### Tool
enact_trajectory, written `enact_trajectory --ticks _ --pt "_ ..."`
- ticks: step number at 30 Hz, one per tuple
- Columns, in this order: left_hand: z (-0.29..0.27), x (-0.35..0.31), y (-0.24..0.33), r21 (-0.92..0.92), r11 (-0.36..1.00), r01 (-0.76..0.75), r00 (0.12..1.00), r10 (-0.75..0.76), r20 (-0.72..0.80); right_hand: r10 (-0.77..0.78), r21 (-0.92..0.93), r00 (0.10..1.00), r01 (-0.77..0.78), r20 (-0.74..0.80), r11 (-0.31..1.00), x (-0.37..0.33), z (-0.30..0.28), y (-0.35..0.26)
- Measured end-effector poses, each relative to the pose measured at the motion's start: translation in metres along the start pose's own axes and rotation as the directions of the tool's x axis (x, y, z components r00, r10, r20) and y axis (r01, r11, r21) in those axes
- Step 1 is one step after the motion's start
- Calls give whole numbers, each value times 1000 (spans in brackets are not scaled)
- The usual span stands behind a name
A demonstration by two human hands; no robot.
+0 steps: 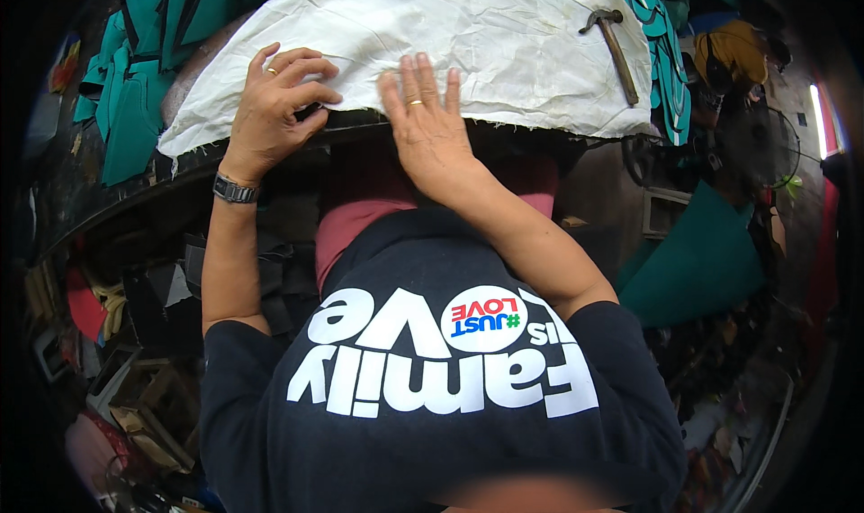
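A wrinkled white cloth with a frayed near edge lies spread over the dark table. My right hand rests flat on the cloth at its near edge, fingers stretched out and slightly spread. At the cloth's left part is my left hand, its fingers bent and apart, with a dark gap showing between thumb and forefinger. Nothing shows in its grasp. On the right end of the cloth lies a claw hammer, its head toward the far side and its handle toward me.
Teal cut pieces are piled at the far left, and more teal pieces sit stacked beyond the cloth's right end. A large teal sheet stands low at the right, near a fan. A wooden crate is at lower left.
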State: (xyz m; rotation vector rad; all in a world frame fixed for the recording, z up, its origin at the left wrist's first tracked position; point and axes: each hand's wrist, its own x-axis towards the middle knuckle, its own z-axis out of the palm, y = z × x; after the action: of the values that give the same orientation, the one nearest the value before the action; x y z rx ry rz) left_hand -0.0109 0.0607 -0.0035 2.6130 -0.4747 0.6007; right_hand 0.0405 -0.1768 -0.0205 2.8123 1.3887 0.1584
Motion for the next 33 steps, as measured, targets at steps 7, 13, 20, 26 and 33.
enact_trajectory --ticks 7,13,20,26,33 --pt "-2 0 2 -8 1000 6 1000 -6 -7 62 187 979 -100 197 977 1 -31 60" --pt "-1 0 2 -5 1000 11 1000 -11 8 73 -228 997 -64 30 972 12 1 34" --pt "-5 5 6 -1 999 34 999 -34 23 -192 216 974 164 117 963 11 -33 24" --pt "-6 3 13 12 998 53 998 -54 29 387 656 894 -155 -225 739 -11 -48 183" --pt "-4 1 19 6 994 107 993 -108 40 620 14 630 -697 -468 717 -36 -23 332"
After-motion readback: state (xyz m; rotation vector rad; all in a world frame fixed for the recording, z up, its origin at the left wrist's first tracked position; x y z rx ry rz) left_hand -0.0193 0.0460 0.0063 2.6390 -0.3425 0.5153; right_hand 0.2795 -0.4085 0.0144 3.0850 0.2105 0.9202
